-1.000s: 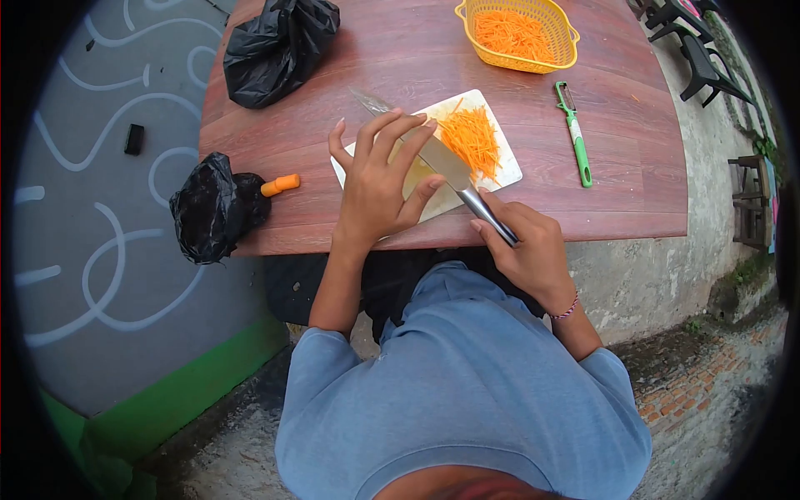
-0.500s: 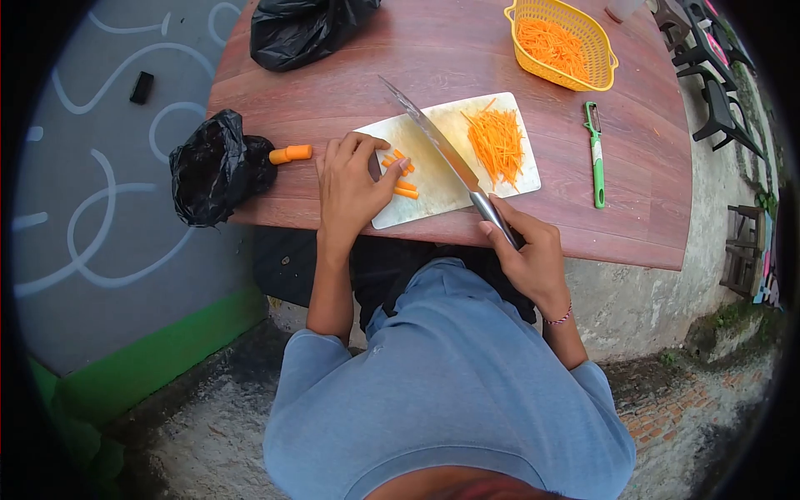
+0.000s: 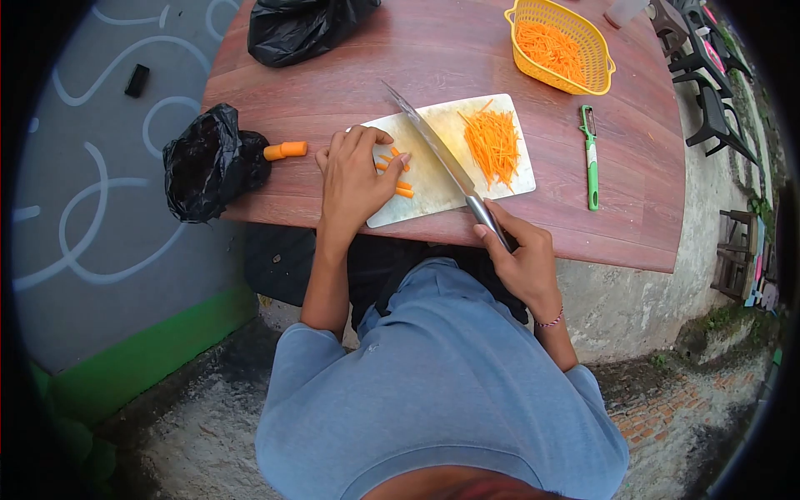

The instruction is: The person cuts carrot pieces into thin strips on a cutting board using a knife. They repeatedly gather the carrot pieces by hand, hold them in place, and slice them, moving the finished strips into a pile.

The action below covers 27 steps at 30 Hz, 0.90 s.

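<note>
My left hand [image 3: 357,177] rests on the left end of a white cutting board [image 3: 429,206], its fingers curled around several cut carrot pieces [image 3: 403,190]. Part of those pieces is hidden under the fingers and thumb. In my right hand [image 3: 527,257] is the steel handle of a large kitchen knife [image 3: 446,157]. Its blade slants over the middle of the board, with the tip pointing away to the upper left. A pile of thin carrot strips [image 3: 492,146] lies on the board's right side, beyond the blade.
On the wooden table [image 3: 333,96], a yellow basket [image 3: 593,81] of carrot shreds stands at the back right. A green-handled peeler [image 3: 592,158] lies right of the board. To the left are carrot chunks [image 3: 286,151] and an open black bag [image 3: 212,167]; another black bag [image 3: 304,29] sits behind.
The whole view has shifted slightly left. Both hands keep nearly the same pose, and the knife sits marginally further right over the board.
</note>
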Motion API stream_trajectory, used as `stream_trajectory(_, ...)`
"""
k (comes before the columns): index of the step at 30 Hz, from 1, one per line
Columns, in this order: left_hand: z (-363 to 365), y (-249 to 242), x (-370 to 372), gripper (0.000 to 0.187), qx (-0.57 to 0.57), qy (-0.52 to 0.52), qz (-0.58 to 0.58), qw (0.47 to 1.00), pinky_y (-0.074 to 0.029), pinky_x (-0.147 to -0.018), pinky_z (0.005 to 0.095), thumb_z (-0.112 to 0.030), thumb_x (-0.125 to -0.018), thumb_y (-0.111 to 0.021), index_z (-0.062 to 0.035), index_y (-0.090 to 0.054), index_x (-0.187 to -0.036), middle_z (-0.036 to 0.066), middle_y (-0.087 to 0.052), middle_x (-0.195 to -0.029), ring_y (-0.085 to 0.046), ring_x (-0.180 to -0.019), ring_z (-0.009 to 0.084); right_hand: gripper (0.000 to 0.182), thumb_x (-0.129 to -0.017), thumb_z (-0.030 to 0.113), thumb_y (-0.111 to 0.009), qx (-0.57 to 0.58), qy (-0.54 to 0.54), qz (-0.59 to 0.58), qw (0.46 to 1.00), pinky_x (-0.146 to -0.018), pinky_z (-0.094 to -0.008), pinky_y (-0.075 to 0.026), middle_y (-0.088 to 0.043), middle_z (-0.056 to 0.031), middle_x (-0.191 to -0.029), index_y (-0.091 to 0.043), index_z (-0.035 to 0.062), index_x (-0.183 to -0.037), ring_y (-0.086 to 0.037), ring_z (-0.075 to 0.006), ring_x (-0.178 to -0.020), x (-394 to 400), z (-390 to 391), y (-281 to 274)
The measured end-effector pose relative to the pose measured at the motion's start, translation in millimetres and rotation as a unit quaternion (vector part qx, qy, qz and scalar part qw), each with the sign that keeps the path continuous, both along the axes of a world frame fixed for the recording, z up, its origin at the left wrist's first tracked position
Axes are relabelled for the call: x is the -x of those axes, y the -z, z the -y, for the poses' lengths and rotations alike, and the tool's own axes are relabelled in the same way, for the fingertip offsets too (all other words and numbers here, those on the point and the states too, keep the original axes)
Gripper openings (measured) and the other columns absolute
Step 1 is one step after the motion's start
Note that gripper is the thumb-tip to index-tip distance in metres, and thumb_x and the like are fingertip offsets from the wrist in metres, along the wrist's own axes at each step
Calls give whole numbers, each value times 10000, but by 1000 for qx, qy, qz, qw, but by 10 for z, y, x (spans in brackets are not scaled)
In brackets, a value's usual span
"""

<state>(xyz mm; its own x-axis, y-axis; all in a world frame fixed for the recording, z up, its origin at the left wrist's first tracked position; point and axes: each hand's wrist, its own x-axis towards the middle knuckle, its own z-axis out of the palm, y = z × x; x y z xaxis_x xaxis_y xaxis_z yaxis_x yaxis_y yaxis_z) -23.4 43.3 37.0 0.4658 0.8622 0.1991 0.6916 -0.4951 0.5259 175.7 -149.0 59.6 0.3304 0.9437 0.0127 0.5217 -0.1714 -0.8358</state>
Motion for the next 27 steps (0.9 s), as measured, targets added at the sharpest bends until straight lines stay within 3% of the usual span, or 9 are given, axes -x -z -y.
stream_trajectory(7,27,-12,-4,403,29,-10,-28,999,-374,-996,488,-385,-833,-898,-108,-739,-1078,47,-695,-1136,-603,-1163,277,392,-973,186,-789,-7,-3,1,1000,-838,-404,-610,-779,-261,-1132,-743,-32,-1295,-797,-374,-964,1,-6,10)
stream_trajectory(13,60,-35,-53,316,39,8,10,999,-348,-986,461,-293,-871,-872,-111,-715,-1076,36,-714,-1078,-609,-1150,261,387,-974,187,-789,-20,-3,9,1000,-869,-393,-614,-776,-262,-1162,-746,-33,-1290,-795,-374,-1013,-1,9,40)
stream_trajectory(15,70,10,-65,317,-21,37,44,998,-415,-922,424,-263,-862,-884,-76,-719,-1058,75,-702,-965,-652,-986,245,382,-974,186,-787,-8,0,-3,1000,-882,-394,-612,-770,-264,-1175,-748,-30,-1288,-789,-379,-1038,-2,8,16)
stream_trajectory(17,75,-25,-90,283,-4,43,80,996,-423,-920,409,-246,-875,-875,-71,-730,-1045,72,-715,-951,-664,-961,235,378,-975,184,-785,5,4,-14,1000,-894,-395,-611,-764,-267,-1188,-750,-28,-1286,-782,-384,-1063,-5,10,12)
stream_trajectory(20,70,-45,-162,220,62,51,171,982,-437,-902,383,-220,-895,-859,-64,-755,-1010,67,-743,-942,-683,-914,219,396,-993,192,-772,40,13,-40,998,-812,-373,-619,-798,-243,-1102,-737,-16,-1328,-815,-310,-908,-25,4,11)
stream_trajectory(22,71,-36,-232,193,113,54,225,966,-444,-888,371,-212,-902,-852,-62,-768,-990,65,-758,-945,-690,-891,212,431,-1034,196,-733,121,44,-161,978,-681,-321,-595,-806,-164,-966,-692,11,-1421,-751,-172,-698,-37,-6,-14)
stream_trajectory(23,78,-29,-277,166,110,48,186,975,-394,-936,407,-230,-918,-826,-86,-780,-986,39,-774,-937,-678,-950,211,431,-1034,196,-733,122,44,-161,978,-681,-321,-595,-806,-164,-966,-692,11,-1421,-751,-172,-698,-38,-13,-10)
stream_trajectory(25,96,3,-339,148,108,42,147,982,-344,-985,443,-248,-934,-800,-109,-793,-982,14,-791,-929,-666,-1008,210,477,-1072,198,-691,97,55,-227,967,-588,-277,-541,-761,-80,-860,-620,45,-1518,-624,-73,-593,-34,-27,0)
stream_trajectory(27,115,88,-386,169,-20,26,60,998,-341,-1001,462,-259,-929,-800,-109,-795,-1006,24,-792,-995,-656,-1037,221,485,-1082,193,-675,96,46,-223,969,-588,-275,-539,-755,-72,-854,-598,54,-1540,-623,-78,-592,-36,-37,-5)
